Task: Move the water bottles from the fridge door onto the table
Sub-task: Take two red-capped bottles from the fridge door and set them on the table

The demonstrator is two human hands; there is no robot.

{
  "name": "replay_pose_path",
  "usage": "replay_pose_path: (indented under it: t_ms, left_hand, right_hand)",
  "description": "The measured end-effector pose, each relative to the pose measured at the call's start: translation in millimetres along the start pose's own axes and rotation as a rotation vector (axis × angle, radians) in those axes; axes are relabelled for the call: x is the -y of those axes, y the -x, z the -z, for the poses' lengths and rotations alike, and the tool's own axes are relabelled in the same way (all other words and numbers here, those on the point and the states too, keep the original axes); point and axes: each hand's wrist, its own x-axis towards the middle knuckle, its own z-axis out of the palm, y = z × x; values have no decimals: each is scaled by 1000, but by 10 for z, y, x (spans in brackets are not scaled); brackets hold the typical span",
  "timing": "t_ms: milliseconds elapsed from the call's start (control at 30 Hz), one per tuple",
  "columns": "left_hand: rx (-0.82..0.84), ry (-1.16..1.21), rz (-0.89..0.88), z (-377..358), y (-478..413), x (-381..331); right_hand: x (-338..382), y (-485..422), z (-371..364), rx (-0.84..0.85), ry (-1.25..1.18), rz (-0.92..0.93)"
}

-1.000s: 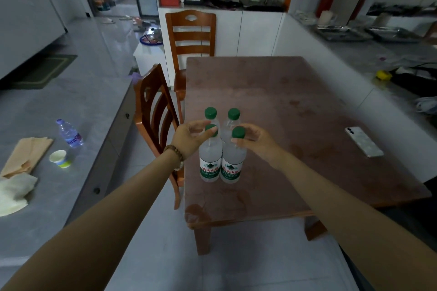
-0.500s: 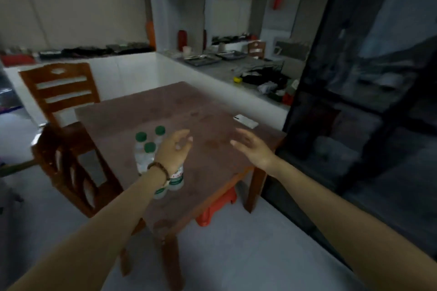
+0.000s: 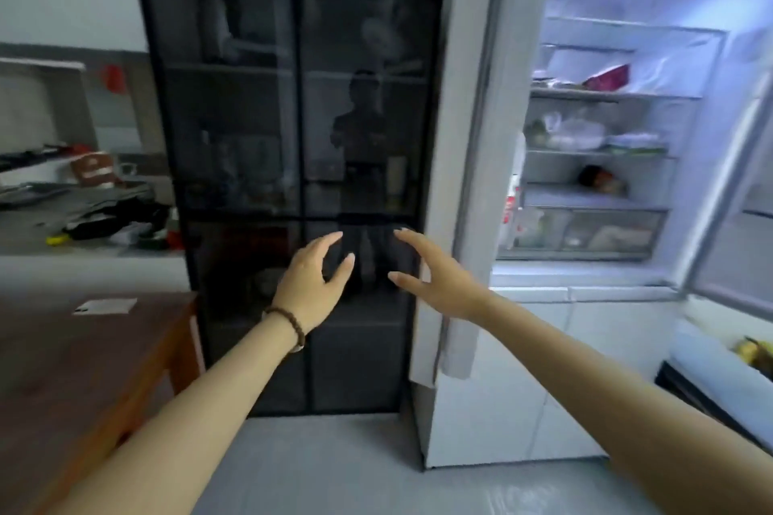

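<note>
Both forearms are bare up to the lower edge of the picture, and no sleeve shows on either of them. The left hand [image 3: 309, 284] has a bracelet [image 3: 287, 324] of dark brown round beads around its wrist, just below the hand, and something small and pale sits under the beads at the lower side. The right hand [image 3: 435, 276] wears nothing, no ring and no band. The fingernails on both hands are short and plain.

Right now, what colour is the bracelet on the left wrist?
Dark brown beads, on the bracelet in the head view.
</note>
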Motion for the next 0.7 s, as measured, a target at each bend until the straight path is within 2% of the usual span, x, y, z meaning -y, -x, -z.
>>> replay_pose_path:
  t_ms: [133,300,500,700]
  left_hand:
    - [4,32,-229,-676,-20,-1052]
    - [41,-71,-344,-1522,30,-2035]
    - [49,-215,-304,-2114,-140,-2653]
    - [-40,-310,-268,-2272,-651,-2865]
  right_hand:
    - [-492,704,977,-141,97,-35]
    - [-1261,1477,1969,-215,215,-116]
    - [-2022,1906,2834,-214,278,-188]
    - [-2482,1509,3241,-211,234,-115]
